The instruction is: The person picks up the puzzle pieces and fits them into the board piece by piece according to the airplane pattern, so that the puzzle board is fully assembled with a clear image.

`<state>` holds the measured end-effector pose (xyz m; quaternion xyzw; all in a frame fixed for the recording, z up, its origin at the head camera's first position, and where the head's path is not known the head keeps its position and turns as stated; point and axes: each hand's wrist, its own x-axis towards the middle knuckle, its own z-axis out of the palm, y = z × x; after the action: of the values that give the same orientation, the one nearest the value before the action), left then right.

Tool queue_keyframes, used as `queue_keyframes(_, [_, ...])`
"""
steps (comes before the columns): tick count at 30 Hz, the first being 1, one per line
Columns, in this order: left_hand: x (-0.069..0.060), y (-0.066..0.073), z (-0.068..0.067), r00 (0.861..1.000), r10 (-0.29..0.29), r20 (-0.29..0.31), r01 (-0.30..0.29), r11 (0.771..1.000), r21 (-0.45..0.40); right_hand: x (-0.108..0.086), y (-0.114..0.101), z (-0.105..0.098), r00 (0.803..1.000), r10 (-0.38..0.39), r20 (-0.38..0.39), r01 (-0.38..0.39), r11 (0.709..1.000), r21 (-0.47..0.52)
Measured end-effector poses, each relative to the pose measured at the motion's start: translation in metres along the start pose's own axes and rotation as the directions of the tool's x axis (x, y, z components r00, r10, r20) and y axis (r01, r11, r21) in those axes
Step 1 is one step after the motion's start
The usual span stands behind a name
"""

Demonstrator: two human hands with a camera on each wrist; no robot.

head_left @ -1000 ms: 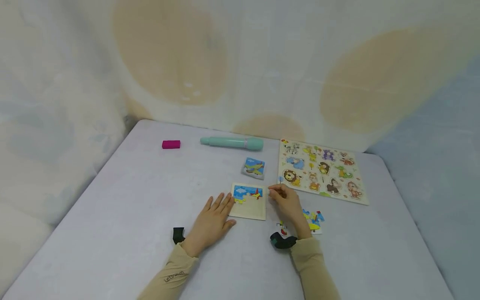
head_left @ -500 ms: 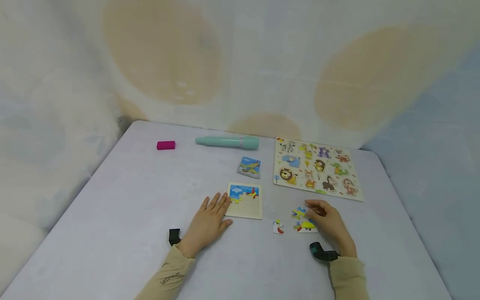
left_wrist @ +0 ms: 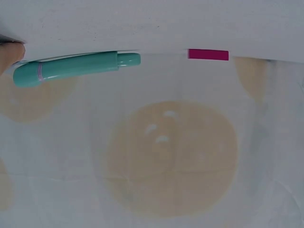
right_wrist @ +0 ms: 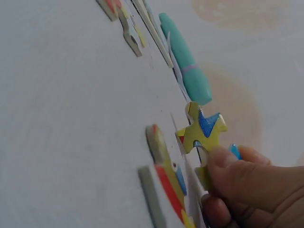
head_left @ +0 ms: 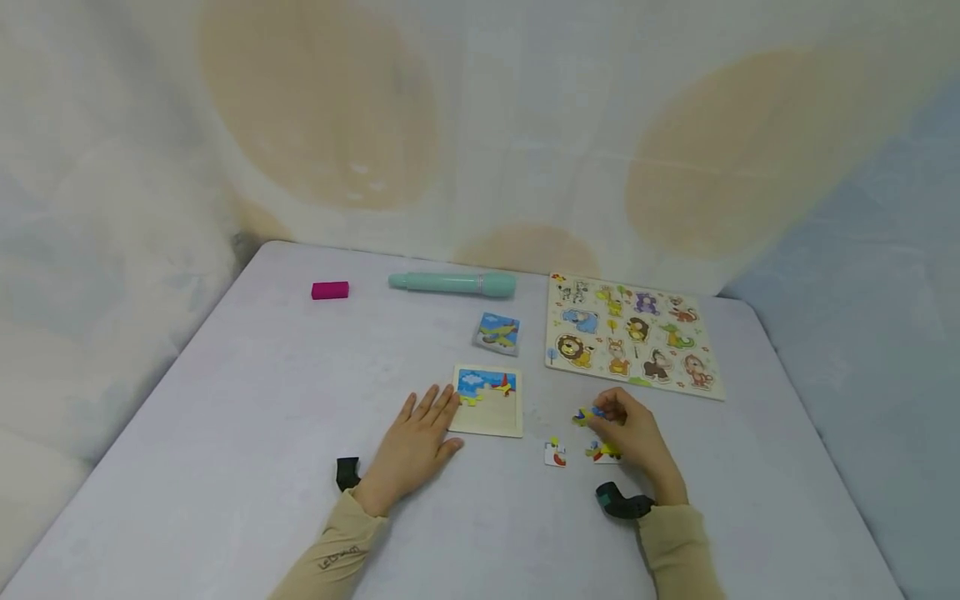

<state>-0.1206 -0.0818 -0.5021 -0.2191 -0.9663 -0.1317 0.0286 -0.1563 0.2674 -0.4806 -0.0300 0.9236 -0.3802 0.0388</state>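
My left hand (head_left: 414,450) lies flat on the table, fingers spread, with its fingertips on the left edge of a small wooden puzzle tray (head_left: 487,423). Blue sky and a red plane tail fill the tray's upper part; bare wood shows below. To the right of the tray, my right hand (head_left: 633,435) pinches a yellow and blue puzzle piece (right_wrist: 202,130) between thumb and fingers, tilted up off the table in the right wrist view. Under that hand lie joined-looking puzzle pieces (head_left: 604,455), partly hidden. A single white and red puzzle piece (head_left: 555,455) lies between tray and hand.
Behind the tray lies a small wrapped plane puzzle (head_left: 498,333). A large animal puzzle board (head_left: 633,333) is at the back right. Along the back are a mint-green cylinder (head_left: 452,283) and a magenta block (head_left: 330,290). A patterned curtain (head_left: 517,150) hangs behind the table.
My right hand has gone from beside the tray, rightward to the loose pieces, and now lifts one of them. The left hand stays on the tray's edge. The head view has shifted slightly.
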Motion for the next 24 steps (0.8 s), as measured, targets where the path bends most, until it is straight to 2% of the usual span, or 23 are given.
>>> queue_keyframes(5, [0.001,0.001,0.001,1.0,0.008,-0.016,-0.008,1.0,-0.002,0.01,-0.011,0.01,0.998,-0.052,-0.023,0.054,0.995,0.086])
queue_keyframes(7, [0.002,0.001,0.002,1.0,0.008,-0.014,-0.008,1.0,-0.001,0.015,-0.02,0.017,0.999,-0.051,-0.017,0.052,0.99,0.132])
queue_keyframes(12, [0.001,0.002,0.004,1.0,0.012,-0.009,-0.012,1.0,0.002,0.025,-0.049,0.041,0.998,-0.041,0.041,0.033,0.981,0.19])
queue_keyframes(15, [0.002,0.002,0.005,1.0,0.014,-0.015,-0.014,1.0,0.013,0.03,-0.068,0.057,0.994,-0.067,0.083,0.048,0.977,0.206])
queue_keyframes(18, [0.002,0.002,0.007,0.999,0.022,-0.036,-0.021,1.0,0.014,0.035,-0.082,0.071,0.991,-0.091,0.093,0.07,0.975,0.211])
queue_keyframes(24, [0.003,0.002,0.006,0.998,0.03,-0.059,-0.029,1.0,0.008,0.044,-0.095,0.093,0.995,-0.092,0.029,0.087,0.987,0.137])
